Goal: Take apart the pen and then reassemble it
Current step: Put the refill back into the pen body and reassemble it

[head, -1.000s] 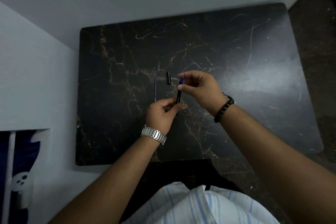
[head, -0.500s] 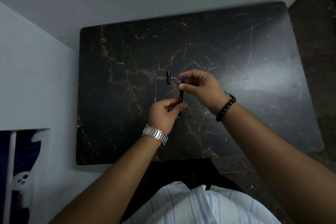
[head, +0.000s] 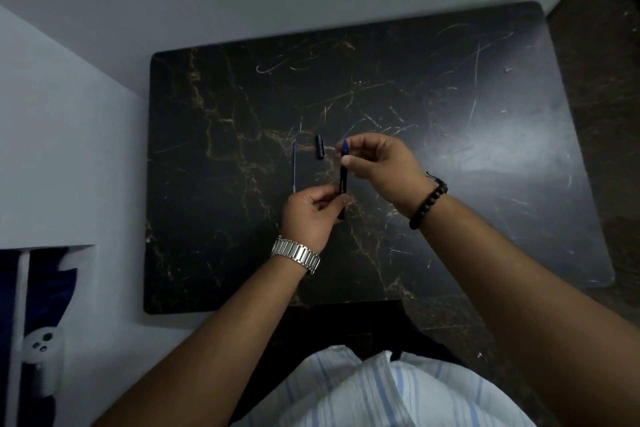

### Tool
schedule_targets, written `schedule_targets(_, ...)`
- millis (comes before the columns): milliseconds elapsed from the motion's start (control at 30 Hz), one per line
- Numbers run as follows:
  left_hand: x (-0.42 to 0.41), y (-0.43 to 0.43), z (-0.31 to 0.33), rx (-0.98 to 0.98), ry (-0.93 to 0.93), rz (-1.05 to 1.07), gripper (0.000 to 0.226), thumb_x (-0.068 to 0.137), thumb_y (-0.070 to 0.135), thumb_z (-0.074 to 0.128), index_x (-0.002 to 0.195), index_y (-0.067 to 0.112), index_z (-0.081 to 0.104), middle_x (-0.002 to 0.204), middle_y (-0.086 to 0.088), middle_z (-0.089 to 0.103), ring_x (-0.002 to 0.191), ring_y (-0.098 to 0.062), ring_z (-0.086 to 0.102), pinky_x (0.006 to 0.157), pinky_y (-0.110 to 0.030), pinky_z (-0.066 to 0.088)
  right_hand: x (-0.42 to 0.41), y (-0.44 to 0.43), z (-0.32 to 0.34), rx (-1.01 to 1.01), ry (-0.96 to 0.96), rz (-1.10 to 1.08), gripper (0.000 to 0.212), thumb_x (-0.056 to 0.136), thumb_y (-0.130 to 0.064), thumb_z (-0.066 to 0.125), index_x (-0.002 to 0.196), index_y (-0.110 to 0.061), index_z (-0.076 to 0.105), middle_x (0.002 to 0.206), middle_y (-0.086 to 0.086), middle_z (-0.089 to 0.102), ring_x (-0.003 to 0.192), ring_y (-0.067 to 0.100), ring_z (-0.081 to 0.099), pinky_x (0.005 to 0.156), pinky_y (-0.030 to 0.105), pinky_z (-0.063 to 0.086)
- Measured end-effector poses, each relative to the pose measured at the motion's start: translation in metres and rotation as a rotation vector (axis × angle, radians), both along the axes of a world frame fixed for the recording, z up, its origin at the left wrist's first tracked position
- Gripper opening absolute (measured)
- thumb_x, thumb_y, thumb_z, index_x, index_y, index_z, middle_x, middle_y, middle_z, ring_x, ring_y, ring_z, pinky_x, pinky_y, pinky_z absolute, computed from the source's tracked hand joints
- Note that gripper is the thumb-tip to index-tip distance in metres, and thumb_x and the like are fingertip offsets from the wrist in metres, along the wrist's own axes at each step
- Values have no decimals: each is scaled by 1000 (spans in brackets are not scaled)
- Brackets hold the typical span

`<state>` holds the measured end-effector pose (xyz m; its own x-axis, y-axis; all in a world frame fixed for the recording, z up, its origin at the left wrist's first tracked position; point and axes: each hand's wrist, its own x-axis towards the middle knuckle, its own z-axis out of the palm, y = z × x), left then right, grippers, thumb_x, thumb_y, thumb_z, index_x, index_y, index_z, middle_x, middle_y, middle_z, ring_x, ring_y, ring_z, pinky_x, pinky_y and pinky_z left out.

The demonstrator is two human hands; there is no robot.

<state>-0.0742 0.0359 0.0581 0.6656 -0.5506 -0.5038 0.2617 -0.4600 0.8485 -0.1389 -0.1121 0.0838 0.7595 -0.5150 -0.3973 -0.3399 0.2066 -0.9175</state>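
— While the pen barrel [head: 343,180] stands nearly upright at frame centre, who holds it?
— Both: the left hand [head: 309,218] pinches its lower end, the right hand [head: 381,163] pinches the blue tip section [head: 344,149] on top.
— Anything nearby?
— A thin refill [head: 294,166] and a black cap [head: 320,146] lie just left, apart, on the dark marble table [head: 450,114].
— And beyond?
— Grey walls at upper left.

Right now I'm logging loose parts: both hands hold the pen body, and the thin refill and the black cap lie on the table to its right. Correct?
Not quite. The head view shows the refill and cap lying left of the pen body, not right. Both hands, left and right, do hold the body above the table.
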Motion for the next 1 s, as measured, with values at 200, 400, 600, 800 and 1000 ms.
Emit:
schedule_targets(200, 2, 0, -2, 9, -1, 1, 18, 85, 8, 75, 97, 21, 76, 90, -3, 79, 82, -18, 77, 71, -36, 64, 0, -1, 1, -24, 19, 17, 18, 91, 1, 64, 94, -15, 70, 97, 10, 75, 94, 20, 72, 90, 30, 58)
schedule_targets(400, -1, 0, -3, 21, -6, -26, 20, 86, 10, 74, 106, 9, 76, 94, -7, 79, 85, -20, 76, 73, -39, 64, 1, -3, -1, -9, 12, -36, 20, 82, 1, 76, 96, -8, 66, 77, 6, 61, 70, 11, 60, 71, 18, 55)
schedule_targets(600, 2, 0, -6, 27, 28, -7, 19, 84, 9, 75, 103, 14, 76, 93, -7, 79, 85, -20, 76, 76, -45, 64, -1, -5, 4, 73, -9, 112, 26, 96, 4, 56, 107, -15, 69, 103, 3, 76, 96, 2, 71, 79, 15, 53)
schedule_targets(800, 4, 3, -6, 28, 8, -26, 17, 83, 12, 78, 96, 22, 76, 93, -7, 79, 85, -22, 76, 76, -48, 64, 3, -4, -1, 9, 36, 17, 14, 82, 0, 76, 88, -9, 66, 86, 15, 67, 83, 23, 65, 85, 31, 59)
schedule_targets(1000, 5, 2, -4, 16, 63, -12, 17, 84, 10, 76, 94, 23, 76, 90, -7, 78, 83, -21, 76, 78, -49, 63, 3, -8, -4, 62, -11, 88, 21, 88, 3, 68, 100, -15, 69, 91, 0, 72, 84, 6, 69, 80, 19, 54)
